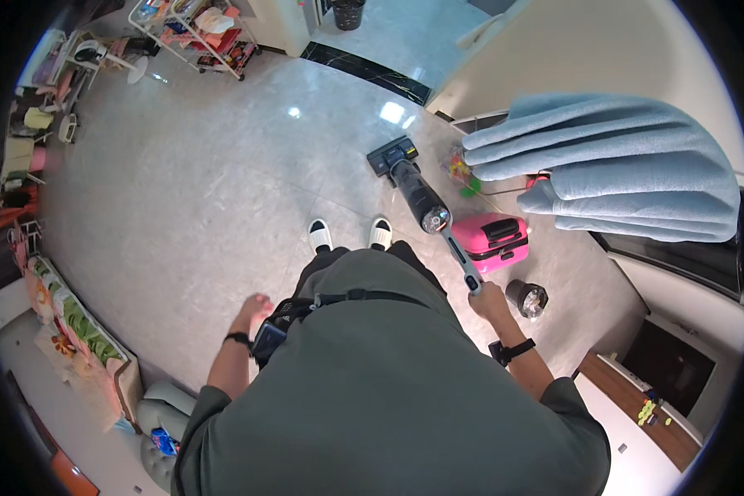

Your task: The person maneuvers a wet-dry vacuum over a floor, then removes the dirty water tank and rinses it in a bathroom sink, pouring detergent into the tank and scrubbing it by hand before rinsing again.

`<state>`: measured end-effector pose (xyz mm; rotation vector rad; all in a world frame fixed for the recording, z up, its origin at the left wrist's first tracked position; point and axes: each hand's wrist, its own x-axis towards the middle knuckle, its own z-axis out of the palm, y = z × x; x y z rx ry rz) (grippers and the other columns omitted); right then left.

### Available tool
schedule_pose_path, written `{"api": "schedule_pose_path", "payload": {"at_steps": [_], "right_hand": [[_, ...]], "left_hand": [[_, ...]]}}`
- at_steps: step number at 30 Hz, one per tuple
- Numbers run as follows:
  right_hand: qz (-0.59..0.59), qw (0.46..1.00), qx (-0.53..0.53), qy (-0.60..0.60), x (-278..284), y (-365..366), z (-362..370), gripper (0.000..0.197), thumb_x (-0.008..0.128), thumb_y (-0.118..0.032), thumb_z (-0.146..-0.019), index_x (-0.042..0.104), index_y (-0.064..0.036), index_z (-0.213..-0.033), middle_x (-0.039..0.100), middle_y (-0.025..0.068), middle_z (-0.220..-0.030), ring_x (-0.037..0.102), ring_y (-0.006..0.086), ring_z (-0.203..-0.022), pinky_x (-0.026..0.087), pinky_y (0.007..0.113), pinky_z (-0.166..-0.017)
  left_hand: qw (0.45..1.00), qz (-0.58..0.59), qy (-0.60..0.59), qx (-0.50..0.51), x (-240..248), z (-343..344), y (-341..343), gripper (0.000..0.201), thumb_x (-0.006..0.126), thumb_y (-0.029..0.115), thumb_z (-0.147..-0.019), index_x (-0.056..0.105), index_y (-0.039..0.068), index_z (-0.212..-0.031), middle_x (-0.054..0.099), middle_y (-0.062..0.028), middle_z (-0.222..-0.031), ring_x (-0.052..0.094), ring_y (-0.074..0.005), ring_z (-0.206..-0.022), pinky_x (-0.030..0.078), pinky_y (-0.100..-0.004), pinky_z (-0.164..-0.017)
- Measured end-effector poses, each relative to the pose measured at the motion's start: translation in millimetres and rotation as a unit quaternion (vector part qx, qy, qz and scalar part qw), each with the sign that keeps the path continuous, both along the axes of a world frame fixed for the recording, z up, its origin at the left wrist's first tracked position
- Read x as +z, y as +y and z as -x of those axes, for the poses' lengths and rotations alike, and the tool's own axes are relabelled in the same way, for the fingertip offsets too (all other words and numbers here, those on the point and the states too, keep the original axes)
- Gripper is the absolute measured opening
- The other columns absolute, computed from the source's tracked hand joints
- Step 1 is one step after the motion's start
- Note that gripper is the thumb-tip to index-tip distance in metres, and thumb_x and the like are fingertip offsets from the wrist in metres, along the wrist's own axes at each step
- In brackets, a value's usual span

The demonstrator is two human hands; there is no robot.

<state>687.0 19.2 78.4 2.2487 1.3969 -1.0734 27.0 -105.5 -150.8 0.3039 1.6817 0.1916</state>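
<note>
Pale glossy tile floor (207,165), cart (198,33) at its far edge. Right hand (489,299), fingers wrapped around the stick vacuum (422,198) handle; its head rests on floor ahead of the white slippers (347,234). Left hand (255,311) hangs free, fingers loosely curled. Pink suitcase (492,240) just beside. Blue towels (612,165) hide the right wall.

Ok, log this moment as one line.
right hand: grips stick vacuum handle | vacuum head: on tiled floor | left hand: empty, at side | nearby: pink suitcase, blue towels
</note>
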Motion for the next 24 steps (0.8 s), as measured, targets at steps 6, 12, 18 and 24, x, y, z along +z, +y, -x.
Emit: {"api": "schedule_pose_path", "payload": {"at_steps": [6,12,18,24], "right_hand": [[-0.058,0.998,-0.004,0.025,-65.5,27.3,38.2,0.032,0.068,-0.026,-0.078,0.068,0.0038,-0.090,0.068,0.0263,-0.078,0.070,0.0386,-0.078,0.053,0.046,-0.069],[-0.051,0.986,-0.088,0.133,-131.6,86.3,95.6,0.029,0.069,-0.025,-0.079,0.063,0.0027,-0.075,0.063,0.0133,-0.065,0.063,0.0221,-0.055,0.047,0.038,-0.052],[-0.059,0.915,-0.259,0.303,-136.3,129.8,161.2,0.021,0.071,-0.017,-0.083,0.058,-0.0060,-0.071,0.054,0.0034,-0.056,0.052,0.0152,-0.045,0.042,0.031,-0.043],[-0.043,0.896,-0.300,0.325,-140.3,73.7,149.1,0.016,0.067,-0.013,-0.087,0.060,-0.0037,-0.076,0.054,0.0043,-0.056,0.050,0.0153,-0.041,0.045,0.030,-0.040]], "left_hand": [[0.998,-0.035,-0.001,-0.044,12.2,10.0,114.7,0.029,0.055,0.027,-0.095,0.059,0.010,-0.117,0.070,-0.0095,-0.104,0.066,-0.0211,-0.092,0.053,-0.0400,-0.076],[0.998,-0.033,-0.006,-0.054,6.1,56.5,61.8,0.030,0.052,0.026,-0.096,0.057,0.008,-0.120,0.069,-0.0105,-0.108,0.065,-0.0208,-0.094,0.053,-0.0393,-0.077],[0.998,0.042,0.037,0.030,11.5,110.9,-76.2,0.025,0.055,0.027,-0.094,0.059,0.010,-0.112,0.069,-0.0082,-0.099,0.064,-0.0203,-0.086,0.052,-0.0394,-0.071],[0.988,0.149,0.027,0.038,-1.6,114.6,-149.5,0.024,0.055,0.028,-0.094,0.061,0.008,-0.105,0.068,-0.0091,-0.093,0.065,-0.0228,-0.080,0.052,-0.0427,-0.070]]}}
